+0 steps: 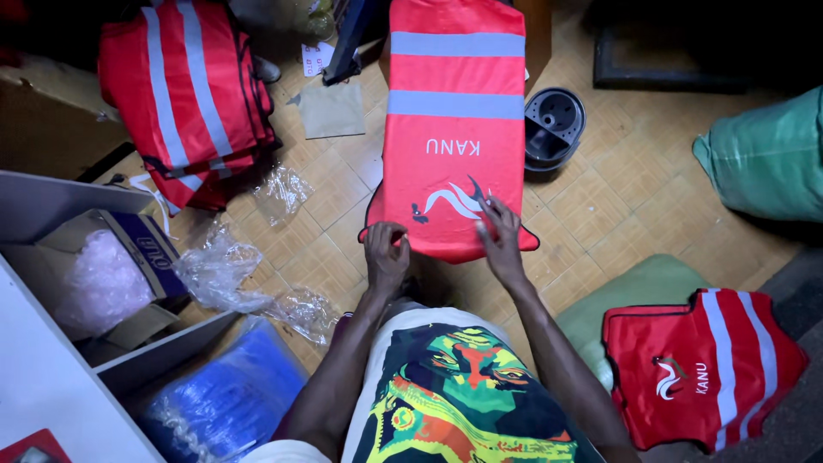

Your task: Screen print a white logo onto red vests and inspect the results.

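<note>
both hands on the near hem of the red vest (454, 129) laid flat on the floor (617, 197). left hand (386, 255) pinches the hem shut, right hand (501, 240) spread open, fingertips pressing the cloth. looks like the smoothing step; next calls for an even grip on both corners. folded vests (193, 103) piled far left, another vest (703, 369) lying to the right.

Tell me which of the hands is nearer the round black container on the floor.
Right. The right hand rests on the red vest, just below-left of the black container; the left hand grips the vest's near edge, farther away.
</note>
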